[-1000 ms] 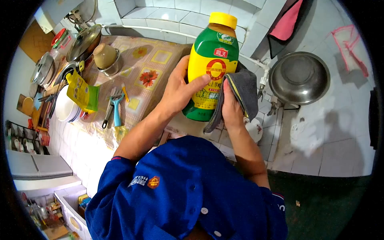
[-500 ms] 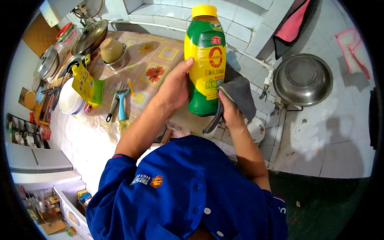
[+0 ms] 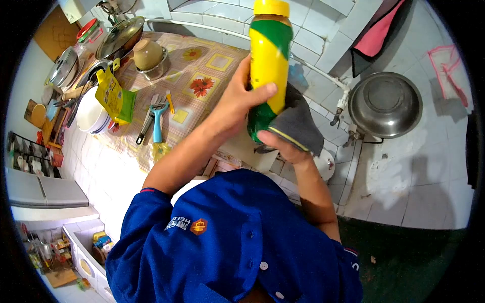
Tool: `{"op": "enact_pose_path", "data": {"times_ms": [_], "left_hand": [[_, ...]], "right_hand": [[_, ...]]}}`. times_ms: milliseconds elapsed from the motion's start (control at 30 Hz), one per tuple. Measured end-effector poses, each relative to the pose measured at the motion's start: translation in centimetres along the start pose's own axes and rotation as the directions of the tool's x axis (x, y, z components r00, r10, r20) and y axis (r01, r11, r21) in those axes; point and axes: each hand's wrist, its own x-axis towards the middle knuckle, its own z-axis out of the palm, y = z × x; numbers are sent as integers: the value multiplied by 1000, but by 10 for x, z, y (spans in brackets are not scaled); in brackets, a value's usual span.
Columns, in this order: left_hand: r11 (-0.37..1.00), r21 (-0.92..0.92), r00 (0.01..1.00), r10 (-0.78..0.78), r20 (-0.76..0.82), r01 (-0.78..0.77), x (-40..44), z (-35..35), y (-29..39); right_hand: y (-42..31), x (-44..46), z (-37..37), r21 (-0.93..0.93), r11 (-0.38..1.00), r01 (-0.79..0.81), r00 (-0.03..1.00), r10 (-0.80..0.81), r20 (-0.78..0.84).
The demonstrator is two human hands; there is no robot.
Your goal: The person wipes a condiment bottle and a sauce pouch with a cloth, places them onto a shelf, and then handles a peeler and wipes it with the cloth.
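Observation:
A green and yellow bottle (image 3: 268,65) with a yellow cap is held upright in front of me, its plain yellow side showing. My left hand (image 3: 245,101) is wrapped round its left side, thumb across the front. At the lower right of the bottle, my right hand (image 3: 287,146) is closed on a dark grey cloth (image 3: 300,121) that lies against the bottle's right side and base. The right fingers are mostly hidden under the cloth; the thumb shows near the bottle's base.
On the left, a patterned tablecloth (image 3: 182,116) carries a blue peeler (image 3: 158,121), a yellow-green pouch (image 3: 115,98), a white bowl (image 3: 91,113) and a lidded pan (image 3: 121,38). A metal basin (image 3: 385,105) hangs at the right, beside taps (image 3: 337,117).
The bottle has turned so its printed label no longer faces me. My left thumb has come across its front, and the cloth has shifted round its lower right side.

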Motion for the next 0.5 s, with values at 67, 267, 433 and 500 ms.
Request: {"op": "enact_pose_path", "data": {"times_ms": [67,267,433,500], "left_hand": [[993,-98,998,-59,23,61,6,-7,9],[979,-181,989,-117,-92,99,11,-13,5],[993,20,943,118,-311,-118,16,-2,15],[972,147,924,221,-312,-183,12,6,18]], "right_hand": [[0,-3,-1,678,726,-113,993,102,57],[14,-14,6,814,457,-360,921,311,233],[4,-5,13,232,972,43,986,-4,-166],[-3,1,8,-17,990,141,978,-142,-149]]}}
